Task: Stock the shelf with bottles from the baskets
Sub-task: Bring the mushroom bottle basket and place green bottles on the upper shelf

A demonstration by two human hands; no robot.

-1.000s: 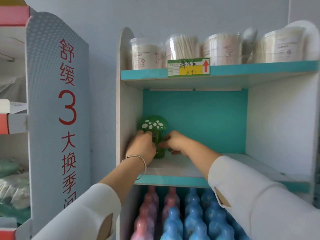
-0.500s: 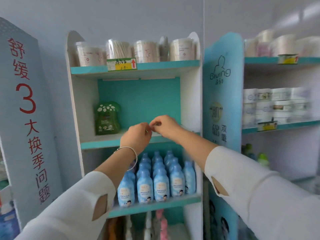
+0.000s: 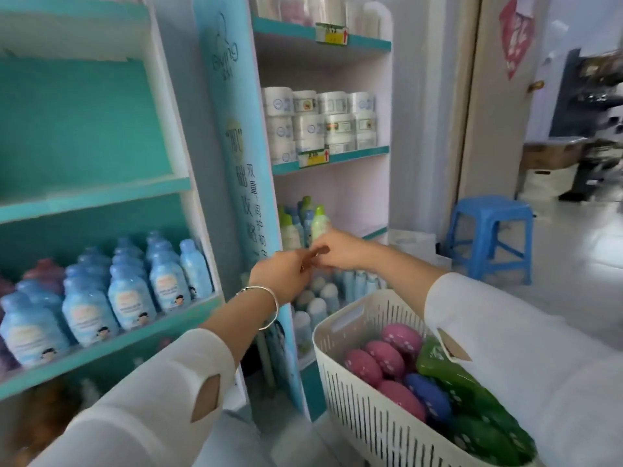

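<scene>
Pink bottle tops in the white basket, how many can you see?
4 pink tops in the basket: one at the back, two before it, one nearest, beside the blue top. More may be hidden.

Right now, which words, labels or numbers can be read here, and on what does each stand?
"Giving": logo on the blue side panel.
"肌": circle lower on that panel; the characters under it are too blurred.
Yellow price tags, blue bottles' labels, jar labels, red paper on the door: too blurred.
</scene>
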